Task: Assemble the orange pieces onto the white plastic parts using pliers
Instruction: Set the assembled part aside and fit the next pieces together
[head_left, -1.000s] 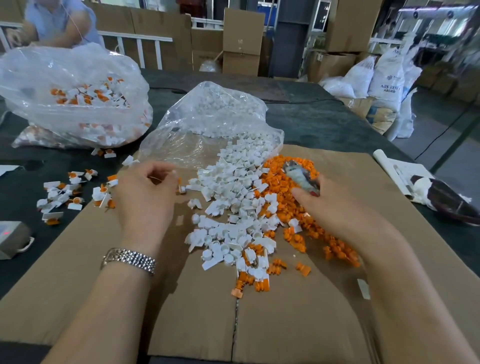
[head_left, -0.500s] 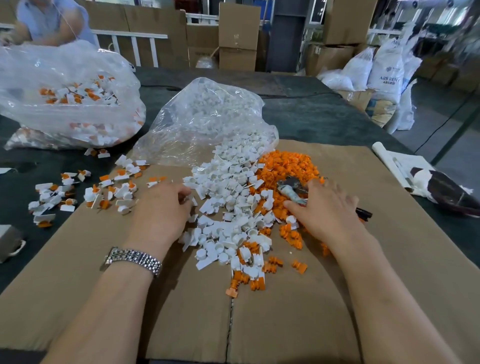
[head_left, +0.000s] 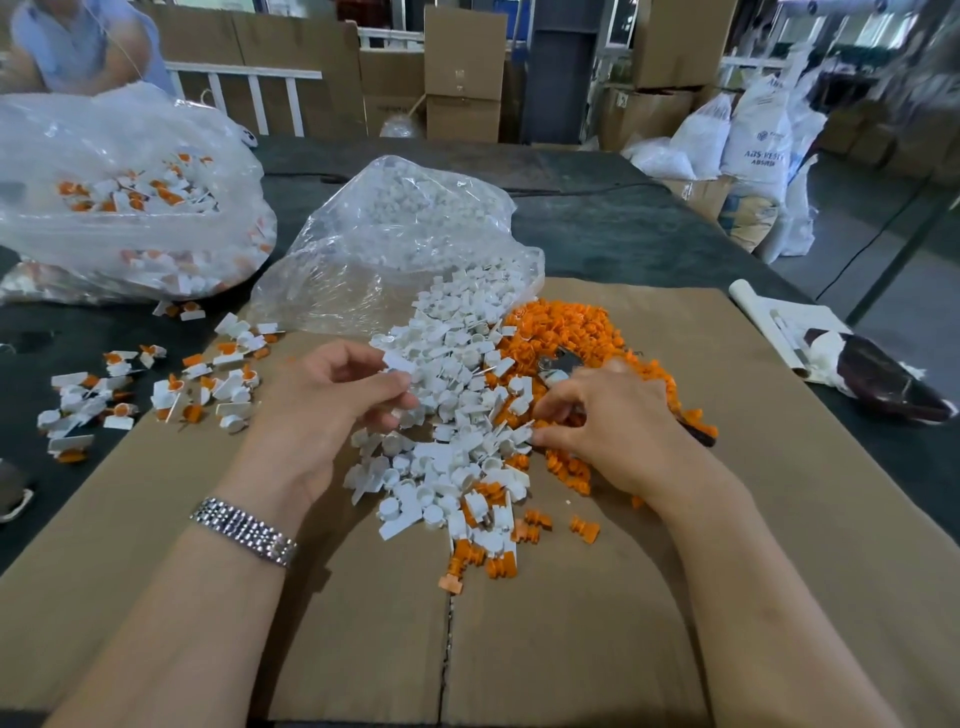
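Note:
A heap of white plastic parts (head_left: 457, 395) spills from a clear bag (head_left: 395, 244) onto the brown cardboard (head_left: 597, 623). Beside it on the right lies a heap of orange pieces (head_left: 571, 327). My left hand (head_left: 322, 410) pinches one white part (head_left: 399, 360) between thumb and fingers, just above the pile's left edge. My right hand (head_left: 608, 421) is curled over the pliers (head_left: 558, 364), whose metal jaws poke out beyond the fingers; its fingertips touch small pieces where the two heaps meet. The dark handles show past the hand's right side.
Finished white-and-orange parts (head_left: 156, 384) lie scattered at the left, with more in a big clear bag (head_left: 119, 208). A rolled paper and a dark object (head_left: 872, 374) lie at the right edge. Another person (head_left: 83, 47) sits at the far left. Boxes stand behind.
My right hand lowered the pliers onto the orange heap and moved its fingers to the pieces. My left hand left the finished parts, reached into the white pile and lifted one part.

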